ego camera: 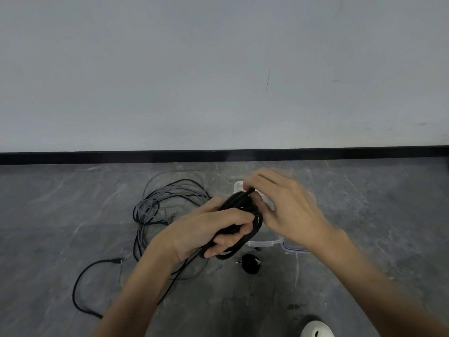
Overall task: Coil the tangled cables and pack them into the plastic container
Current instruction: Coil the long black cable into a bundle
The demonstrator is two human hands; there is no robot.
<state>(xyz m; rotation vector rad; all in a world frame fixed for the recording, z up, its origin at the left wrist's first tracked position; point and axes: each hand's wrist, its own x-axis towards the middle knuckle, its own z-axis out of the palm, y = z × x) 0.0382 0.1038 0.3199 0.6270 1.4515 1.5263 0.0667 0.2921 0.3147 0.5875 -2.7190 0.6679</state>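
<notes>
Head view: the person's left hand point(209, 229) grips a black cable coil point(243, 203) from the side, fingers curled round the lower part of the loops and thumb across them. The right hand point(284, 207) comes in from the other side. Its fingers bend over the top of the same coil and pinch a strand close to the cable's end, though this hand is a little blurred. The coil is held up in the air between both hands, above the floor point(364, 239), and one free length of it trails down past the left wrist.

The plastic container point(264, 243) is clear and stands on the floor directly behind the hands. It is mostly hidden by them, so only a far corner and the near wall show, and what is inside it cannot be made out. Its lid point(295, 249), clear with a blue edge, lies just beside it on the right.

To the left of the container a tangle of grey cables point(170, 193) sprawls on the floor in wide, loose loops. Nearer the person and further left, a loose black cable point(82, 283) lies in a long curve with its plug end pointing right. A small black bundle point(251, 263) sits on the floor just in front of the container. The toe of a white shoe point(315, 329) shows at the bottom edge
</notes>
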